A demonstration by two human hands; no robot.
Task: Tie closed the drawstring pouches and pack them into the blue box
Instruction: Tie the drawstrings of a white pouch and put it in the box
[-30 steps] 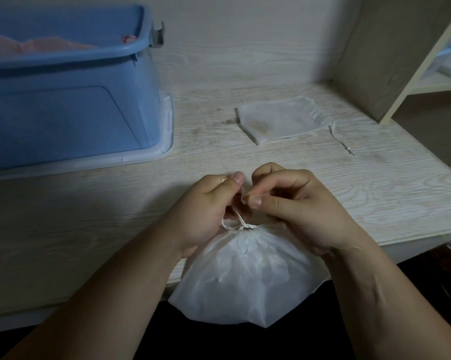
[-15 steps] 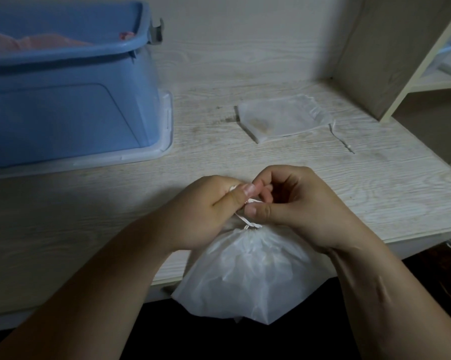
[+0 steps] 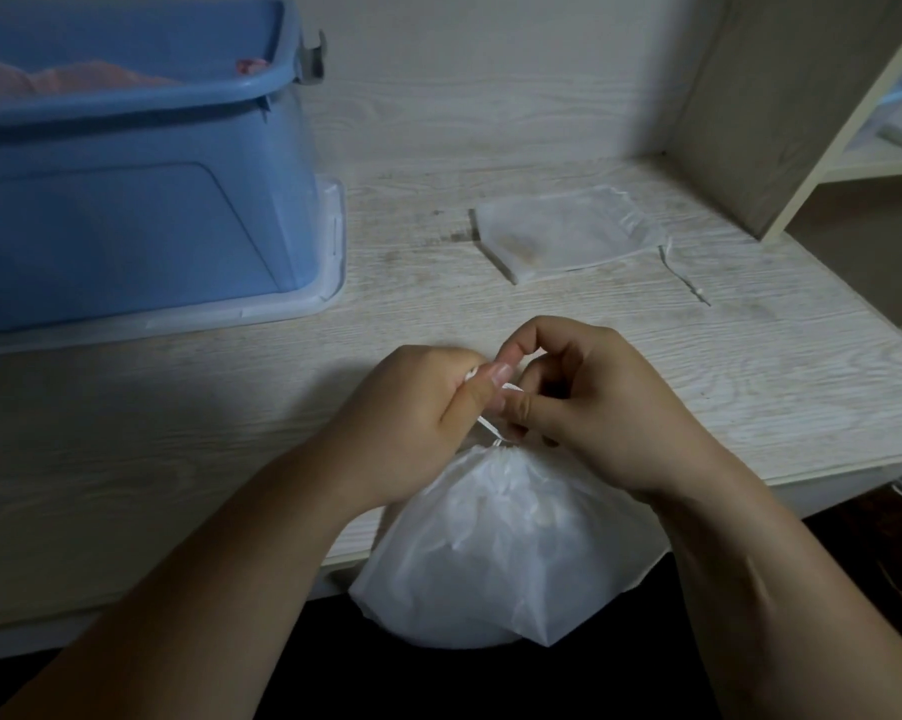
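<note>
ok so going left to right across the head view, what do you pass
blue box → left hand → right hand, both pinching the drawstring → wooden shelf unit. Filled pouch and flat pouch overlap the hands, so left out.

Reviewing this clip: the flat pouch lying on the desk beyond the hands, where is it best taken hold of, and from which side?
The flat pouch lies flush on the desk, so probably pinch its puckered mouth end, the right edge, coming from above and the right. Only there is the fabric gathered up, and the drawstring trails out from it.
</note>
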